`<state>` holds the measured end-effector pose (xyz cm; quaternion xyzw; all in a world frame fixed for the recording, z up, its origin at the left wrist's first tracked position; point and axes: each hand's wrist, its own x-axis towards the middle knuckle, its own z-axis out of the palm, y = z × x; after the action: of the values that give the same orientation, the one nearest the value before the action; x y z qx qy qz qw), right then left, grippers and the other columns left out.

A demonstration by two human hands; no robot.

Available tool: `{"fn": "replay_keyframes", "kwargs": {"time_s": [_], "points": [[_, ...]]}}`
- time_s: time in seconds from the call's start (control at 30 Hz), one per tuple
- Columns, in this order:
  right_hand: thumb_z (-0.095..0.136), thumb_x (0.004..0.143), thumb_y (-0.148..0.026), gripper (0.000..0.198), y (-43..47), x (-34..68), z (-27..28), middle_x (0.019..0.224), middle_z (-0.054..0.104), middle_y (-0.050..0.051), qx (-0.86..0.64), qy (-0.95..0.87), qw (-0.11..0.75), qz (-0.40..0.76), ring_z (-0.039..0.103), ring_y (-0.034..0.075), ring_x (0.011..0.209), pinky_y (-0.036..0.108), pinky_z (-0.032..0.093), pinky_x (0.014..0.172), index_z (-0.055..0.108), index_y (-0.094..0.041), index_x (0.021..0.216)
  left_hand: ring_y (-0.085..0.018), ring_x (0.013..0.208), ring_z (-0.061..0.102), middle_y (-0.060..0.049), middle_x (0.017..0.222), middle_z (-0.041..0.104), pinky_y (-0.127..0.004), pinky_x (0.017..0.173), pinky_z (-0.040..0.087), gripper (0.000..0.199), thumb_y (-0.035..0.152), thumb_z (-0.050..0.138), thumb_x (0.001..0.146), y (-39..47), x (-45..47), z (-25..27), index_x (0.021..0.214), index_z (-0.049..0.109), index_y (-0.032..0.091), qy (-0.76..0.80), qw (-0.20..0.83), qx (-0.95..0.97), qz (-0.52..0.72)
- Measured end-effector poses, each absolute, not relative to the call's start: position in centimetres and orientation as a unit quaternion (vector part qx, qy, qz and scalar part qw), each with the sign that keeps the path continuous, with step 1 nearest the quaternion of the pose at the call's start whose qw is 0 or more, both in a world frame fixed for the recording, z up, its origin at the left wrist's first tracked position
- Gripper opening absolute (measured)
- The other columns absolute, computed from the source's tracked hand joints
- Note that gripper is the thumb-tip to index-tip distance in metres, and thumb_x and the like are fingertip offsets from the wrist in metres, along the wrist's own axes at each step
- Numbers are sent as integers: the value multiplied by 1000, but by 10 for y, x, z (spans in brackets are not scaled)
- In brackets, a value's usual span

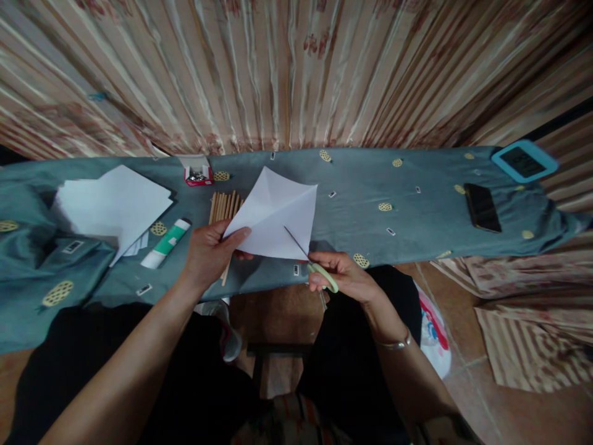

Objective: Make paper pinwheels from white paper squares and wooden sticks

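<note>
White paper, creased from its middle, catches my eye first: the four-cornered sheet [278, 207] is held just to the right of the bundle of sticks [223, 207], one edge hiding part of them. I can't tell whether it touches them. The person's left hand [206, 253] is in front of those sticks, pinched firmly on the sheet's left corner, thumb flat on top and the other fingers curled beneath, so nearly all the paper reaches out to the right of that grip.

To the right of the sticks and a little nearer the person, the right hand [345, 275], a silver bracelet [396, 345] on its wrist, is closed around the light green handles of a pair of scissors [324, 272]. The scissors meet the sheet at its near right corner, and one dark blade slants across the upper face toward the middle. How far apart the blades stand I can't make out.

Just behind the sticks and to their left is a small red box [199, 183] with its flap up and shiny bits inside. Left of the sticks lies a green and white glue stick [165, 244], and further left a loose stack of white paper [113, 207]. Well to the right of the sticks lies a dark phone [482, 207], with a blue-framed clock [504, 162] beyond it, all on a grey-blue cloth [361, 179] with yellow pineapples.
</note>
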<state>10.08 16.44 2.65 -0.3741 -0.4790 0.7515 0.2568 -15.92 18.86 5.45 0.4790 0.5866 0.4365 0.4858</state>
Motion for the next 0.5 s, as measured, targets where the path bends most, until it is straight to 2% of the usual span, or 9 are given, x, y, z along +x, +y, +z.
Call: {"fn": "replay_keyframes", "kwargs": {"time_s": [0.5], "points": [[77,75,-43,32,165,97,35,66,67,-2,-392,-499,255,729,58,6,57,17,41,50,63,-15,82,-17,50,63,-1,62,69,-28,47,53,27,41,73,72,186,-156,54,83,70,18,581,496,485,425]]}}
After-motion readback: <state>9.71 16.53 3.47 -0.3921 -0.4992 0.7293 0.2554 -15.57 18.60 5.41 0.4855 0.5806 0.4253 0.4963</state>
